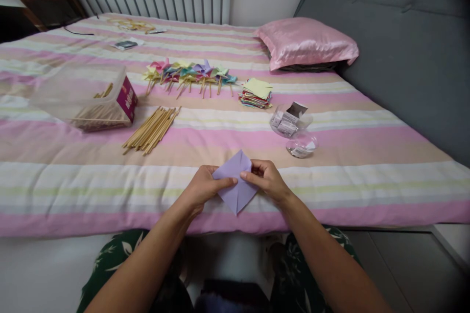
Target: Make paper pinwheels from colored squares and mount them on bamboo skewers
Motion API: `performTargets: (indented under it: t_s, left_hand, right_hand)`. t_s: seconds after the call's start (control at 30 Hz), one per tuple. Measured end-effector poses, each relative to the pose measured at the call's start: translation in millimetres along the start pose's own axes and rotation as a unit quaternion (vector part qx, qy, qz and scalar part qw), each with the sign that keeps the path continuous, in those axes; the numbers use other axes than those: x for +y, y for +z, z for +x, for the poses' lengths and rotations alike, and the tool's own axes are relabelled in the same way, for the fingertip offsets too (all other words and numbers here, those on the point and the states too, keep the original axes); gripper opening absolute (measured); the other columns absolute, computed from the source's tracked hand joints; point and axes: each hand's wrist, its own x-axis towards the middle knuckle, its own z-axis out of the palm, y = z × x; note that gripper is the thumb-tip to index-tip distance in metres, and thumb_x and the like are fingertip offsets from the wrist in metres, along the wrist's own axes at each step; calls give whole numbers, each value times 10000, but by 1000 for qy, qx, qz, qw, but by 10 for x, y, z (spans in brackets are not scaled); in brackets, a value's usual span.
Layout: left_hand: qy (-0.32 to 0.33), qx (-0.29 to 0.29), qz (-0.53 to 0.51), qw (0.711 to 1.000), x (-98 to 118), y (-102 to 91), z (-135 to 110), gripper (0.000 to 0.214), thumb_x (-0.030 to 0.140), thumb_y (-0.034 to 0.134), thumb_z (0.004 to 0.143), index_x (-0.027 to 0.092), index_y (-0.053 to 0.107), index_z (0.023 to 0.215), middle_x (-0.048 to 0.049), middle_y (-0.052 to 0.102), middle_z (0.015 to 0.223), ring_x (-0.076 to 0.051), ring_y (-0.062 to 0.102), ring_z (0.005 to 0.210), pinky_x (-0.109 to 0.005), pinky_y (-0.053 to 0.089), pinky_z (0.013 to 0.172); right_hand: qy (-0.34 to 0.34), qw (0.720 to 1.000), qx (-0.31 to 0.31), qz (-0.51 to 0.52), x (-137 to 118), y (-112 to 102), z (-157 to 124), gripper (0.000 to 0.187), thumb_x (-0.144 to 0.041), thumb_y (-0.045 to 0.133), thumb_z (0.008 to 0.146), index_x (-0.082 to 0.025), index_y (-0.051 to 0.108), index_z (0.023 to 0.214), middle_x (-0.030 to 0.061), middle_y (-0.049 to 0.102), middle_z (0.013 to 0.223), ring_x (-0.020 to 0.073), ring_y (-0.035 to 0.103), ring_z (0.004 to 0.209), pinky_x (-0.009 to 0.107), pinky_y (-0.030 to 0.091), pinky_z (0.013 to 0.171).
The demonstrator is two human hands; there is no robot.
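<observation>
Between my hands is a square of purple paper (237, 200), turned with one corner toward me and creased along its diagonals. My left hand (205, 183) grips its left side, thumb flat on top and fingers underneath. On the right side, my right hand (269, 178) pinches the paper, its thumb near the middle and its fingers curled behind the edge. The paper is held just over the front edge of the bed. Fingers under the sheet are mostly hidden.
Thin wooden sticks (152, 129) lie left of centre beside a clear plastic box (127, 98) with more sticks. Behind are several paper pinwheels (187, 73), a stack of coloured paper (256, 93), small clear containers (301, 145) and a pink pillow (308, 44).
</observation>
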Motion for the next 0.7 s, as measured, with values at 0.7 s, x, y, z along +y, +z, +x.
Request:
performTargets:
  t_s: [0.7]
  left_hand:
    - [-9, 128, -220, 967, 136, -175, 85, 228, 168, 789, 522, 77, 699, 711, -43, 673, 680, -122, 567, 596, -220, 423, 554]
  right_hand:
    - [-158, 975, 144, -55, -54, 40, -52, 276, -253, 608, 794, -224, 548, 1062, 17, 681, 801, 142, 643, 667, 290, 515, 647]
